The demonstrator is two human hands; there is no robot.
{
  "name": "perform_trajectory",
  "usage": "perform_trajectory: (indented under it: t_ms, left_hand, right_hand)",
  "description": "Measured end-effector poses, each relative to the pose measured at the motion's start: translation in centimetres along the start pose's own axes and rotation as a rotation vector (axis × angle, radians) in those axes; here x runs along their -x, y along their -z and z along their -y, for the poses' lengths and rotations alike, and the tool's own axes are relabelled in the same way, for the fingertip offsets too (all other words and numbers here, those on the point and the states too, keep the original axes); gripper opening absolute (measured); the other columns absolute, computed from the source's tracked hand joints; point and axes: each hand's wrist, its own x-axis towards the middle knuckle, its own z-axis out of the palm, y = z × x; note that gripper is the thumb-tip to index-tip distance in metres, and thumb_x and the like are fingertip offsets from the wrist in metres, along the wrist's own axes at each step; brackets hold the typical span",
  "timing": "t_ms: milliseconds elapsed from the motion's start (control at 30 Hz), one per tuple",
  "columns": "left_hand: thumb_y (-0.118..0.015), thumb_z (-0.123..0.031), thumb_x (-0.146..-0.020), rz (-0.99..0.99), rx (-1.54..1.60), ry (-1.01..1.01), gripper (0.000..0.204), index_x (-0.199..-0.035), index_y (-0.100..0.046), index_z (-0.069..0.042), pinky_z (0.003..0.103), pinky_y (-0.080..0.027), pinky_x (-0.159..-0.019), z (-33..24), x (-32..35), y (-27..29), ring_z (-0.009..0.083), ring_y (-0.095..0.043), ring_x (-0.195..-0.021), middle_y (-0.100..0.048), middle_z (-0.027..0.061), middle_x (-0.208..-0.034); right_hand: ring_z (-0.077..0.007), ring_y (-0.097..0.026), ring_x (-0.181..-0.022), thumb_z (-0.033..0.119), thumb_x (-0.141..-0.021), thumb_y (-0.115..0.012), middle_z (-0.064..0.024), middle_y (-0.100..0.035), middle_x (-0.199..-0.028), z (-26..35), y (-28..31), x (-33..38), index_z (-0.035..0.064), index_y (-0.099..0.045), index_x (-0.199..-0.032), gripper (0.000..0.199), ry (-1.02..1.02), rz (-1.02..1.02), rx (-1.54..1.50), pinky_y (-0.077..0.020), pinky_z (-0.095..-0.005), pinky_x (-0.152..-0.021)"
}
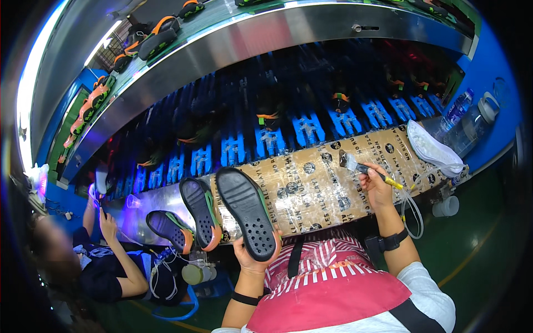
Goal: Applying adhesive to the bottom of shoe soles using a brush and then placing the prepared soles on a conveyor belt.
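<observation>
My left hand (249,258) is closed around the heel end of a black shoe sole (240,202) with orange and green edging, its perforated heel near my fingers. The sole is tilted over the left end of the cardboard-covered bench. My right hand (378,192) grips a brush (383,176) by its dark handle with a yellow end. The bristle end of the brush hovers over or touches the cardboard; I cannot tell which. Left of the held sole lie another black sole (198,208) and a smaller one (168,228), both with orange heels.
Behind the bench (300,194) runs a rack with blue holders (270,142). A conveyor (233,28) carries shoes above it. At right are a white sole-shaped tray (430,145), a bottle (458,108) and a clear jug (478,125). A co-worker (119,261) sits at left.
</observation>
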Motion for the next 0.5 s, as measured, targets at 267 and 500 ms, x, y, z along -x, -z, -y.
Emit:
perform_trajectory:
  t_ms: [267, 500]
  left_hand:
    - [-0.036, -0.054, -0.085, 0.157, -0.007, 0.039, 0.062, -0.118, -0.048, -0.003, 0.048, -0.045, -0.082, 0.5, -1.4, -3.0, 0.0366, -0.051, -0.100, -0.054, 0.0216, -0.106]
    - [-0.041, -0.047, -0.086, 0.364, 0.026, 0.204, 0.051, -0.115, -0.052, -0.007, 0.038, -0.042, -0.090, 3.4, -1.8, -5.0, 0.0267, -0.055, -0.100, -0.058, 0.0112, -0.108]
  right_hand:
    - [-0.0135, -0.061, -0.065, 0.009, -0.080, -0.058, -0.0111, -0.063, -0.079, 4.1, -6.8, 2.4, -0.0018, -0.055, -0.097, 0.021, 0.023, 0.211, 0.052, -0.0501, -0.0231, -0.058]
    - [-0.0118, -0.060, -0.066, 0.011, -0.073, -0.064, -0.0087, -0.063, -0.078, 5.6, -13.3, 5.5, 0.0000, -0.062, -0.089, 0.019, 0.212, 0.540, 0.459, -0.0454, -0.0250, -0.057]
